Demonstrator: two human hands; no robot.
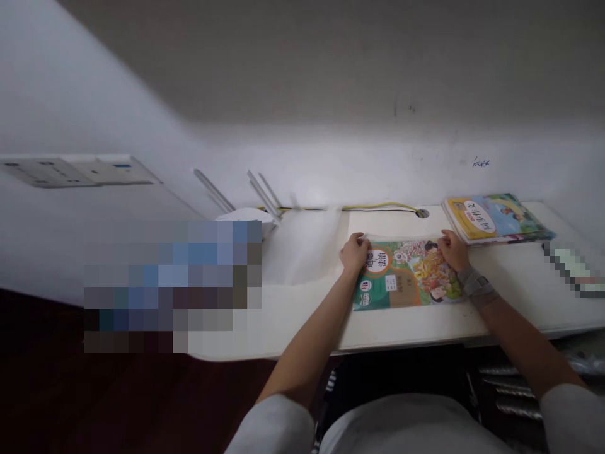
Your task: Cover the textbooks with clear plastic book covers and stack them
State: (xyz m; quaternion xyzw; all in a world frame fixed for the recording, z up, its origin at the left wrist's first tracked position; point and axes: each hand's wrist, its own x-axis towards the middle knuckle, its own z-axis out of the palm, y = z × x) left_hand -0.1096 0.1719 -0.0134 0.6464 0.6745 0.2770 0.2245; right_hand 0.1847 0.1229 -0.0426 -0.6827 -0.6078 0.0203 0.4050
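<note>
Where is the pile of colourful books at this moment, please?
In the head view, the pile of books lies at the back right of the desk, just beyond the right hand.

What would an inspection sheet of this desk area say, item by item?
Surface: white desk with a cable hole at the back.
Job's things: illustrated textbook lying flat; clear plastic sheet reaching its top edge from the left.
Clutter: stack of picture-covered books; blurred item at the right edge.
Hands: left hand and right hand at the textbook's top corners; grey wrist support on the right wrist.
Cables: yellow cable running to the hole.
Surroundings: white router with antennas; white wall.
</note>
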